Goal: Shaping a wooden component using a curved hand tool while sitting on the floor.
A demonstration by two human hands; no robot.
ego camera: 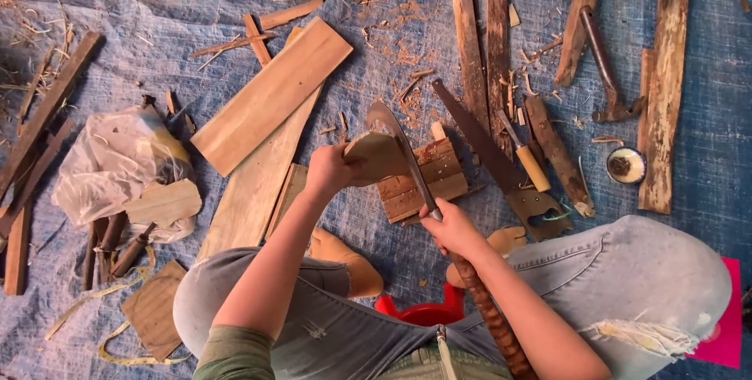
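Head view: a small wood piece point(374, 157) is clamped in the left hand point(329, 170) over a slatted block point(423, 179). The right hand point(452, 229) is closed on a long blade point(403, 149), edge set against it. Shaping judged partway; shavings scattered. Only packaging: crumpled whitish plastic bag point(113, 162), left.

Curved knife point(403, 153) blade rests against tan wood piece point(376, 157).

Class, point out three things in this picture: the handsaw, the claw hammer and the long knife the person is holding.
handsaw point(478, 141), head view, middle of blade
claw hammer point(601, 59), head view, middle of shaft
long knife point(403, 149), head view, middle of blade
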